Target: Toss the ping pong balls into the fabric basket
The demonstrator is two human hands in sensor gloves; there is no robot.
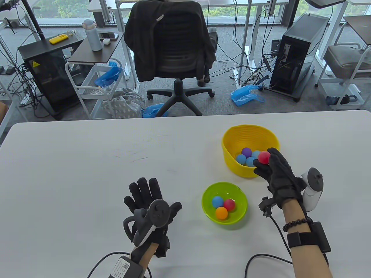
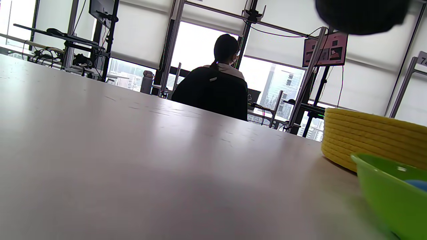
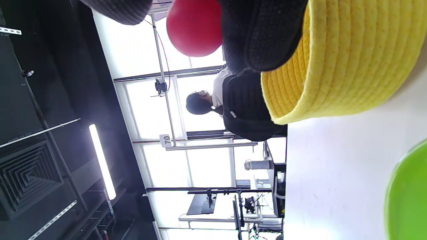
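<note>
From the table view, my right hand (image 1: 279, 176) pinches a red ball (image 1: 264, 157) over the near rim of the yellow fabric basket (image 1: 232, 136), which holds one purple and three blue balls toward the desk's right edge. The green bowl (image 1: 208, 193) nearer me carries three: blue, red, orange. My left hand (image 1: 150, 202) lies flat with fingers spread, bare desk stretching to its left. In the left wrist view, open desk (image 2: 133, 160) runs to the far edge. In the right wrist view, fingertips (image 3: 263, 33) clamp the ball beside the basket wall.
</note>
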